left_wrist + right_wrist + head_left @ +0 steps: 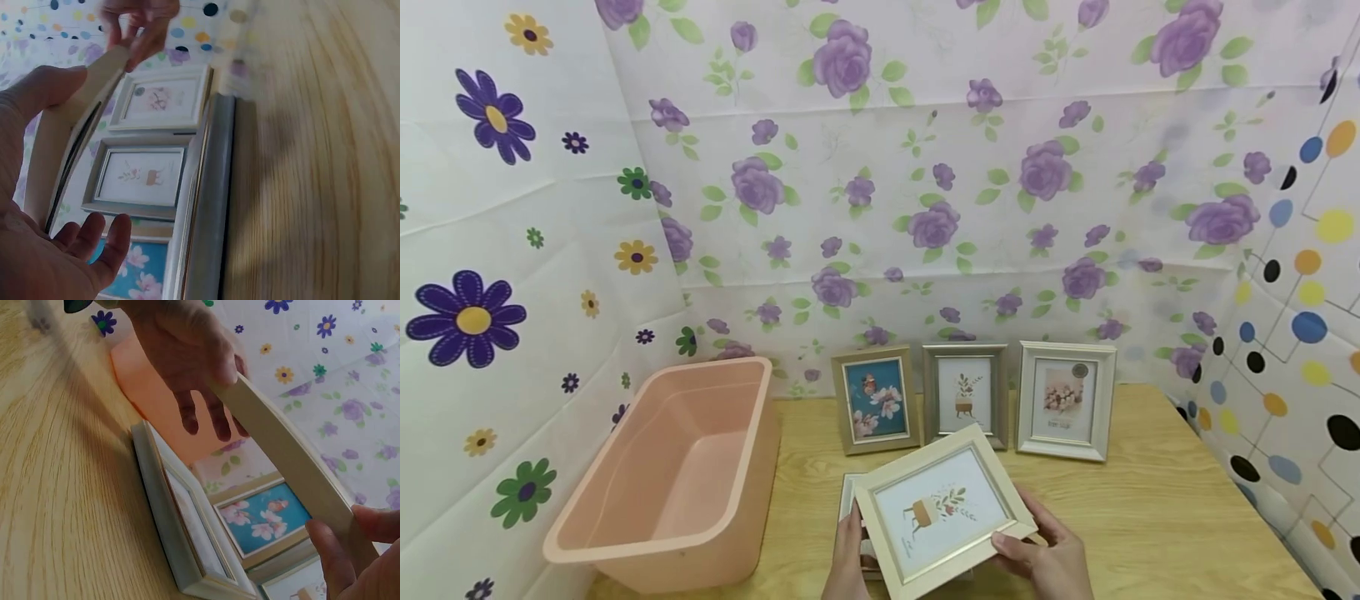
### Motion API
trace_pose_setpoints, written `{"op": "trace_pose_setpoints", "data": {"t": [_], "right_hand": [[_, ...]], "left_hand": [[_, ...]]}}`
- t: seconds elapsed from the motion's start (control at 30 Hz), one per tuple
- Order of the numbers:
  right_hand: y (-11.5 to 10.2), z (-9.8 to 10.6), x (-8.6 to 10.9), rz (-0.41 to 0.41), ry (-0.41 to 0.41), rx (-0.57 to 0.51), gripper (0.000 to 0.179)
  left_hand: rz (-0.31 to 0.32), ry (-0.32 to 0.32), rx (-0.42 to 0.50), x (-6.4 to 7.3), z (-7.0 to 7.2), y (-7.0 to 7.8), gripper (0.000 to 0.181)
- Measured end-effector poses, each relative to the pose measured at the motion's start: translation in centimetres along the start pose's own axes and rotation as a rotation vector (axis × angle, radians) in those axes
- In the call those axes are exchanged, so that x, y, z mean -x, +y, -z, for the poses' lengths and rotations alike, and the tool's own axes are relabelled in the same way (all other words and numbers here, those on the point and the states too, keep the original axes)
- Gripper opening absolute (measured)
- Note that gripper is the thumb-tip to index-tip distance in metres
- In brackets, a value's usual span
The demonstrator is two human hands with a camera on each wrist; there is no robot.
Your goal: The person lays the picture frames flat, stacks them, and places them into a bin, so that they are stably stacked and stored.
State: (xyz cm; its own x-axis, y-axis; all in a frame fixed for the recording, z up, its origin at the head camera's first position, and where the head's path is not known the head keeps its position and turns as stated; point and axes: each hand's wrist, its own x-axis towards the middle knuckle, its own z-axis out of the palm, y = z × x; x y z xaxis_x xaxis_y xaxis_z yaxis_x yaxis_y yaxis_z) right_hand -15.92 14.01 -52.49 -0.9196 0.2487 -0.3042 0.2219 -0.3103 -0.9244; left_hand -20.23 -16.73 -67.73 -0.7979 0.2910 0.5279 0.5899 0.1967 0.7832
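A cream picture frame (pixel 943 504), with a potted-plant print behind its pane, is held up tilted in both hands. My left hand (pixel 847 560) grips its left edge; in the left wrist view the thumb lies along the frame's side (pixel 94 81) and the fingers reach behind it. My right hand (pixel 1051 554) pinches the lower right corner, thumb on the front border. Below the held frame lies a silver-white picture frame (pixel 181 506) flat on the table, mostly covered by it in the head view.
Three picture frames stand at the back of the wooden table (pixel 1187 500): one with blossoms on blue (pixel 876 400), a grey-brown one (pixel 966 392) and a silver-white one (pixel 1066 400). To the left is a deep pink plastic tub (pixel 745 467). Patterned cloths hang behind and at both sides.
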Motion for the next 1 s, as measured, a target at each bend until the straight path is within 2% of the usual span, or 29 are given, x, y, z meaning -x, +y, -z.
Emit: {"op": "trace_pose_setpoints", "data": {"t": [0.07, 0.13, 0.23, 0.3, 0.37, 0.47, 0.53, 0.6, 0.77, 0.9, 1.0], "right_hand": [[0.1, -0.5, 0.1, 0.009, -0.006, 0.004, 0.083], [0.1, -1.0, 0.1, 0.016, -0.018, 0.021, 0.088], [0.0, -1.4, 0.2, 0.045, -0.053, 0.088, 0.098], [0.0, -1.5, 0.2, 0.067, -0.086, 0.154, 0.102], [-0.1, -1.5, 0.2, 0.095, -0.116, 0.228, 0.106], [0.0, -1.5, 0.0, 0.147, -0.152, 0.325, 0.11], [0.1, -1.5, -0.1, 0.18, -0.174, 0.364, 0.113], [0.2, -1.6, -0.2, 0.197, -0.203, 0.383, 0.116], [0.8, -1.9, -0.7, 0.256, -0.261, 0.472, 0.123], [1.3, -2.3, -1.0, 0.312, -0.242, 0.602, 0.12], [1.6, -2.6, -1.2, 0.321, -0.208, 0.667, 0.117]], "left_hand": [[0.024, 0.025, -0.093, 0.0, 0.2, 0.3, 0.153], [0.034, 0.048, -0.157, -0.2, 0.5, 2.1, 0.152], [0.008, 0.09, -0.27, -1.2, 1.1, 6.5, 0.146], [-0.002, 0.109, -0.298, -2.0, 1.4, 9.4, 0.142], [0.04, 0.114, -0.315, -2.8, 1.8, 11.7, 0.139], [0.174, 0.089, -0.323, -3.6, 2.3, 13.5, 0.136], [0.254, 0.055, -0.363, -4.0, 2.7, 13.9, 0.136], [0.302, 0.027, -0.405, -4.2, 3.0, 13.8, 0.137], [0.34, -0.007, -0.471, -4.4, 3.8, 12.7, 0.138], [0.393, -0.031, -0.46, -4.6, 4.4, 12.1, 0.138], [0.415, -0.053, -0.44, -4.8, 4.8, 11.7, 0.139]]}}
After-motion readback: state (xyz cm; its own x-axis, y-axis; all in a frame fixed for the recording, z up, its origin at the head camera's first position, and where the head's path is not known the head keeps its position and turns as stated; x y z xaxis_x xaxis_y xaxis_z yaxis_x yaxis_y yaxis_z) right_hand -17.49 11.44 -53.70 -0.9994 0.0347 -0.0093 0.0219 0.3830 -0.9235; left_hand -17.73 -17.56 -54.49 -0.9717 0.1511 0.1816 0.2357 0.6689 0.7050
